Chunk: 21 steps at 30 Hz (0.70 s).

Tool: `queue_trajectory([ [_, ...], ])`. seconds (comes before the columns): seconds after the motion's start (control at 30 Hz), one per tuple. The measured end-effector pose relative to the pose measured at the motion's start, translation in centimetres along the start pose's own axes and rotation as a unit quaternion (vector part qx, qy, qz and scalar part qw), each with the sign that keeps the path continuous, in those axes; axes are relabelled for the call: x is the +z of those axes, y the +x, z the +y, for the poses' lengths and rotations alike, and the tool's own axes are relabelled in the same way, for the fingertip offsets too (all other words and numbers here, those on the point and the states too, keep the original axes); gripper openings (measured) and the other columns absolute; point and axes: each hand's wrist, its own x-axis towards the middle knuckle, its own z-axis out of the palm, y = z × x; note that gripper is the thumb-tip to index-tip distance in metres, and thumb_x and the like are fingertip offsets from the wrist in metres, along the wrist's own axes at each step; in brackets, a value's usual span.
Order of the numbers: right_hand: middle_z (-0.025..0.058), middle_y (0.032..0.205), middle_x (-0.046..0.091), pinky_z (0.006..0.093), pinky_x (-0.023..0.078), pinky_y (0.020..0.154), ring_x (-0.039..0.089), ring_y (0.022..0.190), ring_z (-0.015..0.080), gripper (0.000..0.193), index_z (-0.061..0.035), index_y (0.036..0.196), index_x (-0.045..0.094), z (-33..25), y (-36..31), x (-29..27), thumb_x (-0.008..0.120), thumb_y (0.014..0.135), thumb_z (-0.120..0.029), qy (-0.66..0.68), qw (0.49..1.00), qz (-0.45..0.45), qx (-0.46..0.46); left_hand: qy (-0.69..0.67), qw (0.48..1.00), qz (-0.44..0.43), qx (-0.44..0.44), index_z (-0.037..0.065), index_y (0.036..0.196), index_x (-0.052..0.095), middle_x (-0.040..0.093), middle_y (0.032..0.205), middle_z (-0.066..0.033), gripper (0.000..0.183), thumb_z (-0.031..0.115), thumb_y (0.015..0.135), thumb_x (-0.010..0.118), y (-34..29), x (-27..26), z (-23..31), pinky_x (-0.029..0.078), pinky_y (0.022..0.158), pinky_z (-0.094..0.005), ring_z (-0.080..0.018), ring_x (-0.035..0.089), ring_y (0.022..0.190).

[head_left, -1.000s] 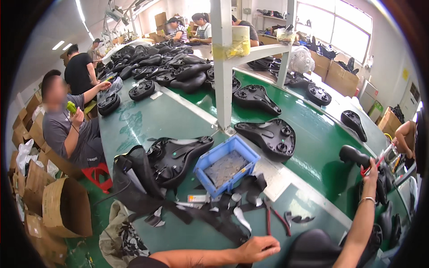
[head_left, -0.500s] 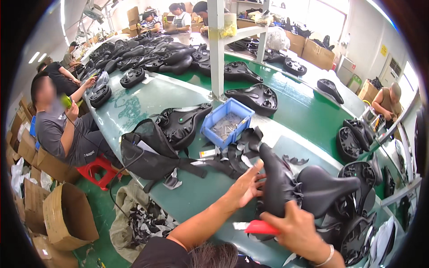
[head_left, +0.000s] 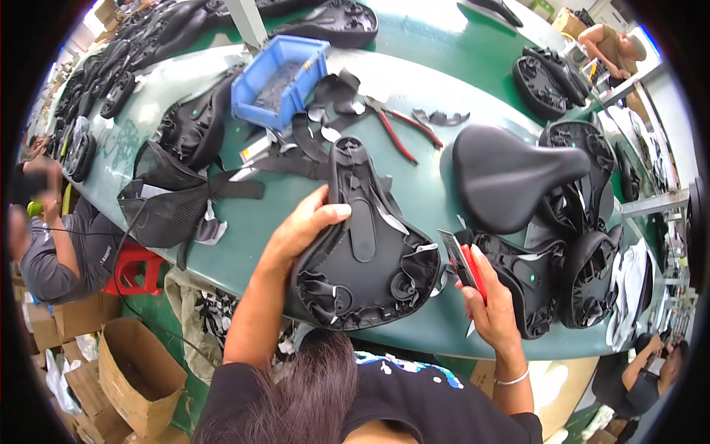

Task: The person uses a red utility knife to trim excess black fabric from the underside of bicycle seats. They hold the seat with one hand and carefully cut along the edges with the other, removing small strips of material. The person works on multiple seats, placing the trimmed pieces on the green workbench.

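Observation:
My left hand [head_left: 299, 233] grips the left edge of a black bicycle saddle [head_left: 361, 285], which is turned underside up with its narrow nose pointing away from me. Gathered cover fabric lines the saddle's rim. Just right of it, my right hand [head_left: 491, 307] is closed around a red utility knife [head_left: 473, 272], whose blade points up and to the left. The blade is apart from the held saddle. A second saddle [head_left: 495, 174] lies smooth side up to the right. Beside my right hand, another upturned saddle [head_left: 531, 277] shows its underside.
Beyond the held saddle are red-handled pliers [head_left: 403, 122], black fabric scraps [head_left: 307, 140] and a blue bin [head_left: 251, 112]. A black mesh bag [head_left: 166, 203] sits to the left. Past the table edge are a red stool [head_left: 137, 266], a seated person [head_left: 63, 259] and a cardboard box [head_left: 140, 392].
The saddle has been turned from its side to underside up. My left hand has closed on its edge. My right hand, with the knife, has come away from it; my view has tilted down.

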Motion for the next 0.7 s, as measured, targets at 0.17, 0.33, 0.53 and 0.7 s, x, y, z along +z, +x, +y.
queue_trajectory([
  [0.17,0.0054,0.07,0.051,0.032,0.041,0.046,0.05,0.055,0.0195,0.072,-0.0109,0.136,0.049,0.5,1.7,-1.5,0.075,0.07,-0.004,-0.224,0.956,-0.005,-0.189,0.071,0.997,-0.033,-0.029,-0.005,0.121,0.049,0.059,0.102,-0.0089,0.057,0.027,0.078,0.068,0.3,0.7,3.0,0.051,0.076,-0.0265,-0.0124,0.059,0.086],
  [0.33,0.0011,0.059,0.043,0.0299,0.037,0.043,0.044,0.05,0.0139,0.063,-0.0214,0.129,0.059,-0.3,4.4,-3.0,0.075,0.069,-0.011,-0.289,0.923,-0.046,-0.251,0.182,0.979,-0.084,-0.032,-0.006,0.119,0.051,0.061,0.1,-0.0083,0.055,0.026,0.078,0.068,1.8,2.1,5.4,0.049,0.077,-0.0258,-0.0113,0.058,0.085],
  [0.53,0.0067,0.065,0.046,0.0361,0.043,0.042,0.054,0.051,0.0227,0.06,-0.0243,0.137,0.048,0.5,0.3,-1.2,0.061,0.081,-0.008,-0.35,0.923,-0.1,-0.129,0.215,0.975,-0.051,-0.02,-0.006,0.107,0.056,0.062,0.093,-0.0078,0.044,0.025,0.077,0.067,2.3,1.6,4.9,0.048,0.074,-0.0264,-0.0116,0.058,0.081],
  [0.7,0.0109,0.065,0.05,0.0415,0.045,0.046,0.056,0.052,0.0306,0.061,-0.0158,0.139,0.044,-1.8,-4.6,4.6,0.068,0.083,-0.01,-0.216,0.976,-0.002,0.013,0.115,0.991,0.076,-0.003,-0.007,0.107,0.056,0.061,0.093,-0.0085,0.043,0.022,0.078,0.066,-1.5,0.9,2.1,0.048,0.075,-0.0263,-0.0121,0.058,0.083],
])
